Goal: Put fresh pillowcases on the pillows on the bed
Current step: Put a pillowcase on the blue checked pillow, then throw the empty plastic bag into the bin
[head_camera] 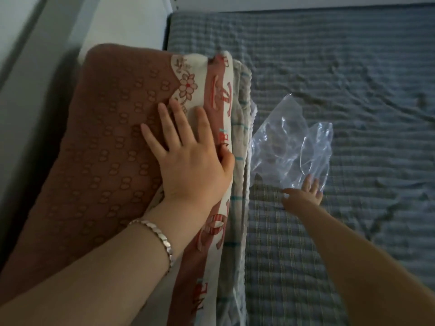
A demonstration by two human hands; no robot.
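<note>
The task is being judged as barely begun. The brown pillow [106, 149] is lying at the left edge of the bed [353, 67], close to the wall, and no fresh case is being drawn over it yet. A folded printed pillowcase [219, 95], cream and red, is being pressed flat onto the pillow's right side by the left hand [188, 161]; its grip is spread, with the fingers straight and the thumb lying against the fold. Under it a folded checked cloth [240, 161] is showing. In the dim light it may be a second case.

The right hand [303, 194] is being stretched toward a clear plastic bag [294, 142] lying on the bed just beside the stack. Its fingers are spread and touching the bag's lower edge, with nothing being pinched.

Unfolding and fitting are being left entirely to do. The bag is being judged as the only clutter needing removal.
</note>
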